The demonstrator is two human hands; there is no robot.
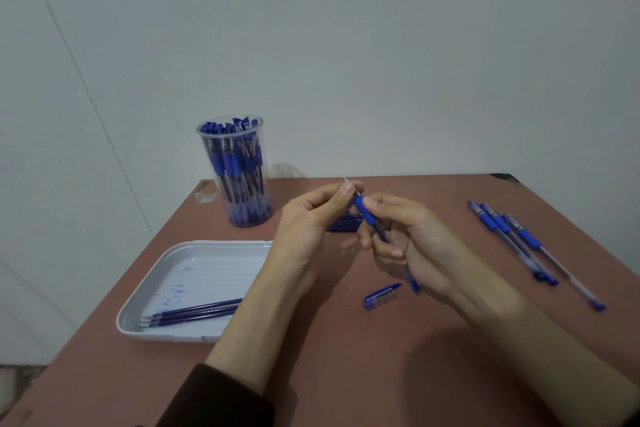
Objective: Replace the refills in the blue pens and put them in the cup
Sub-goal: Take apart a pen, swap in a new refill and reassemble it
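The blue pen point(364, 210) is held in the air above the middle of the table point(346, 364), tilted, its metal tip pointing up and away. The right hand point(419, 246) curls round the barrel, thumb and forefinger on the blue rubber grip. The left hand point(308, 215) pinches the tip end between thumb and fingertips; the view is soft there, so it may be the nose piece or the refill itself.

Under the right wrist lies the pen's cap point(382, 295), alone on bare tabletop. Just behind the hands, partly hidden, is a small bundle of refills point(341, 225). To the left, the clear cup point(239, 184) stands upright near the table's far left corner, packed with blue pens. Nearer on the left, a white tray point(207, 267) sits close to the left edge, holding a few dark refills point(197, 313) along its near side. Three loose pens point(512, 239) lie side by side near the right edge. The near stretch of table between the forearms is open.
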